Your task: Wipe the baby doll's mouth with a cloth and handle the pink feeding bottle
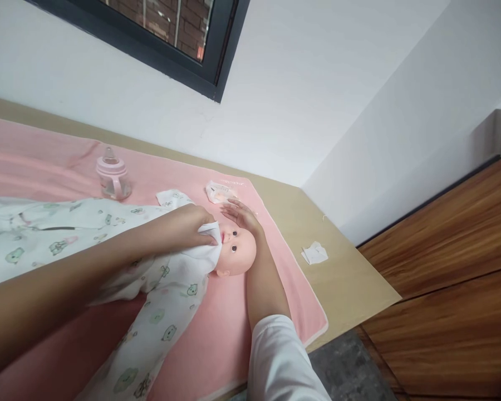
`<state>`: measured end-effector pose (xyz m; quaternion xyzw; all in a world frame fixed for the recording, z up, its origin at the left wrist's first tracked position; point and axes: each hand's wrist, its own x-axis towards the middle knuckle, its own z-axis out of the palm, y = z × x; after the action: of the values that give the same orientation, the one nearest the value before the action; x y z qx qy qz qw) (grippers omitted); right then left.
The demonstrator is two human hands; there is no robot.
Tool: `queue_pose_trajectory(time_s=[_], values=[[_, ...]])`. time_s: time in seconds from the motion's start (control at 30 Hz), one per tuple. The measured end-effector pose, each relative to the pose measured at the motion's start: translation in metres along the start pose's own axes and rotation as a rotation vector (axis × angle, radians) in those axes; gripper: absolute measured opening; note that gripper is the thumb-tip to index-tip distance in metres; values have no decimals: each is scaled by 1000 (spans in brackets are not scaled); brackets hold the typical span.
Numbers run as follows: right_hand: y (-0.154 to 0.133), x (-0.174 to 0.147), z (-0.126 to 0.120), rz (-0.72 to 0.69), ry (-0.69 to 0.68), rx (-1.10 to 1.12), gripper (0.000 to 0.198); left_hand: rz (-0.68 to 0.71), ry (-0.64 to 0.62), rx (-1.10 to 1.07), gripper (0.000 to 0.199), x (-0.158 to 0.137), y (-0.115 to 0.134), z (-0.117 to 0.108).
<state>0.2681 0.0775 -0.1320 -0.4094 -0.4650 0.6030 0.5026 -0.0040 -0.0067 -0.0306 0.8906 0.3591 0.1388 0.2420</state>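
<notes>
A baby doll (241,253) lies on its back, its bald head toward the right, dressed in a white romper (173,281) with small green animal prints. My left hand (194,225) reaches across the doll's chest, fingers pinched on a white cloth (212,245) at its chin and mouth. Whether this cloth is loose or part of the clothing, I cannot tell. On the far side of the head, my right hand (240,213) rests against the doll's cheek with fingers stretched out. Just beyond those fingertips lies a small clear plastic packet (217,192).
A pink mat (225,334) covers much of the tan table (338,273). Toward the back left stands a pink-lidded baby bottle (113,175). A crumpled white tissue (315,253) lies near the table's right end. Behind are a white wall and a dark-framed window (211,72); wooden panels (451,267) stand right.
</notes>
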Motion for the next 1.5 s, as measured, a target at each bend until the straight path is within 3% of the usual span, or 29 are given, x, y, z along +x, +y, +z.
queue_pose_trajectory(time_s=[0.93, 1.5], values=[[1, 2, -4, -9, -10, 2, 45, 111, 75, 36, 21, 3, -11, 0], [1, 0, -3, -15, -16, 20, 45, 93, 88, 84, 18, 2, -5, -1]])
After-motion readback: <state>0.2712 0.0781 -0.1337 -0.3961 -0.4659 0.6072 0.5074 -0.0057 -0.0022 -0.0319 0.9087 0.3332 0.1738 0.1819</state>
